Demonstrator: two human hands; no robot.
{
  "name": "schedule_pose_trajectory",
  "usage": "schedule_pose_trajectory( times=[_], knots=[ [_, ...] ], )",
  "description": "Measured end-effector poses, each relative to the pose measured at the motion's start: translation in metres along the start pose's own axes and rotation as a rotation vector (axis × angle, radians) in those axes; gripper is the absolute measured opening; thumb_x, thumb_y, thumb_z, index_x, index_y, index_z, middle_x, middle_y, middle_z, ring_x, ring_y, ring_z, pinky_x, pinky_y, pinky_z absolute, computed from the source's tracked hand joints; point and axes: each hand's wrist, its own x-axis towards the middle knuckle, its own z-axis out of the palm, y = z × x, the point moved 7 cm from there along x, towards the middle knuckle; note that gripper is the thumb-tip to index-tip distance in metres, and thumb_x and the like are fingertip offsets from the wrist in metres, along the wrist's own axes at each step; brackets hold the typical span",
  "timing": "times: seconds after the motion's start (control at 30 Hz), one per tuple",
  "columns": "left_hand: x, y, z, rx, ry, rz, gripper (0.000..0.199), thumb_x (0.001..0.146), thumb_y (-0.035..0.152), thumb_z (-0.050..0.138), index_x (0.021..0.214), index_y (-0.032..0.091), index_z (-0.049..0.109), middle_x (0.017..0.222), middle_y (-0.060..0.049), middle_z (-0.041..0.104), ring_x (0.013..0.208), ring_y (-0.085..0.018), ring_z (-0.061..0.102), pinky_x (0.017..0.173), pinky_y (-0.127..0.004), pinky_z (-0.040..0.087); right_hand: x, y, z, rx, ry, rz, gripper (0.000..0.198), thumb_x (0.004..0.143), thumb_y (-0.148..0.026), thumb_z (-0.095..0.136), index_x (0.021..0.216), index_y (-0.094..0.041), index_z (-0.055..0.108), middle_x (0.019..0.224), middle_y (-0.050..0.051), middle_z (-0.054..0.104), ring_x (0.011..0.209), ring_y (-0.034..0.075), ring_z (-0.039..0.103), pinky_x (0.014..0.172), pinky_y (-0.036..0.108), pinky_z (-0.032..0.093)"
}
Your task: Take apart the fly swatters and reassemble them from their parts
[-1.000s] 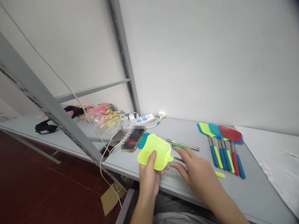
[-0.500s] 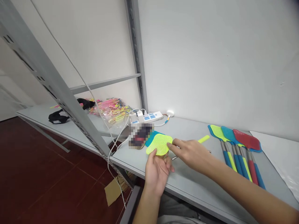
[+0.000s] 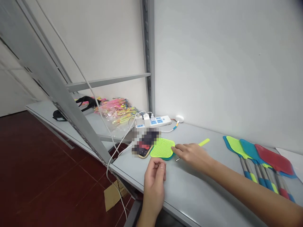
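A yellow-green perforated fly swatter head (image 3: pixel 163 148) lies flat over a teal one, whose rim (image 3: pixel 167 158) shows below it. My right hand (image 3: pixel 193 155) is closed at the right edge of the yellow-green head, index fingertip on it, thumb hidden. Beyond that hand a yellow-green handle (image 3: pixel 204 142) sticks out, and a thin metal rod (image 3: pixel 178 159) shows beneath the fingers. Whether these join the head is hidden. My left hand (image 3: pixel 155 181) is raised by the table's front edge, just below the heads, its fingers curled in with nothing visible in them.
Several fly swatters (image 3: pixel 262 157) in teal, yellow-green and red lie at the right. A phone (image 3: pixel 144 153), partly blurred, borders the swatter heads. Behind stand a power strip (image 3: pixel 156 121) and cables. A metal post (image 3: pixel 71 104) rises at left, with bagged colourful items (image 3: pixel 115 110) beyond.
The yellow-green head has gone from being held up in both hands to lying on the teal one. My left hand has let go, drawn back and curled its fingers. The view shifted left.
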Motion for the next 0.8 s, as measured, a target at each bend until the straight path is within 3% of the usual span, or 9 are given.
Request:
schedule_pose_trajectory(
  times=[0.23, 0.33, 0.4, 0.5, 0.67, 0.8],
  knots=[
    [-0.0009, 0.0039, 0.0064, 0.134, -0.057, 0.017, 0.023, 0.087, 0.04, 0.056, 0.076, 0.019, 0.056, 0.064, 0.003, 0.046, 0.061, -0.013, 0.043, 0.059, -0.023, 0.035, 0.0044, 0.0018, -0.0016, 0.064, -0.094, 0.07, 0.026, 0.083, 0.0, 0.046, 0.095, -0.018, 0.06, 0.088, 0.006, 0.066, 0.065, 0.017, 0.064, 0.051, 0.026, 0.029],
    [-0.0009, 0.0047, 0.0066, 0.14, -0.054, 0.026, 0.023, 0.086, 0.04, 0.057, 0.076, 0.019, 0.057, 0.064, 0.002, 0.047, 0.061, -0.013, 0.043, 0.059, -0.023, 0.035, 0.0061, 0.001, -0.0026, 0.099, -0.109, 0.105, 0.017, 0.086, -0.006, 0.048, 0.091, -0.018, 0.059, 0.086, 0.005, 0.066, 0.065, 0.017, 0.065, 0.051, 0.027, 0.029],
    [-0.0006, 0.0043, 0.0057, 0.136, -0.046, 0.024, 0.023, 0.086, 0.04, 0.057, 0.076, 0.019, 0.057, 0.063, 0.003, 0.046, 0.06, -0.013, 0.042, 0.059, -0.023, 0.035, 0.0072, 0.001, -0.0031, 0.116, -0.104, 0.139, 0.012, 0.091, -0.015, 0.048, 0.094, -0.018, 0.059, 0.085, 0.006, 0.066, 0.065, 0.018, 0.065, 0.052, 0.027, 0.03],
    [-0.0002, 0.0037, 0.0042, 0.128, -0.036, 0.019, 0.024, 0.087, 0.04, 0.057, 0.077, 0.019, 0.057, 0.063, 0.003, 0.046, 0.059, -0.013, 0.041, 0.057, -0.023, 0.034, 0.0077, 0.0, -0.0032, 0.127, -0.087, 0.185, 0.02, 0.094, -0.026, 0.046, 0.109, -0.018, 0.056, 0.089, 0.007, 0.067, 0.068, 0.02, 0.066, 0.053, 0.027, 0.032],
    [-0.0001, 0.0035, 0.0042, 0.12, -0.034, 0.031, 0.023, 0.088, 0.04, 0.056, 0.077, 0.02, 0.056, 0.063, 0.003, 0.046, 0.06, -0.013, 0.041, 0.059, -0.022, 0.034, 0.0084, -0.0026, 0.0014, 0.159, -0.093, 0.233, 0.029, 0.093, -0.021, 0.046, 0.122, -0.018, 0.049, 0.093, 0.008, 0.067, 0.073, 0.02, 0.067, 0.054, 0.028, 0.035],
    [0.0006, -0.0005, 0.0028, 0.129, -0.035, 0.035, 0.023, 0.089, 0.041, 0.054, 0.079, 0.02, 0.055, 0.064, 0.003, 0.046, 0.061, -0.013, 0.041, 0.059, -0.023, 0.034, 0.0112, -0.0017, 0.005, 0.172, -0.097, 0.265, 0.023, 0.093, -0.02, 0.047, 0.115, -0.018, 0.053, 0.091, 0.007, 0.067, 0.074, 0.02, 0.066, 0.055, 0.028, 0.036]
  ],
)
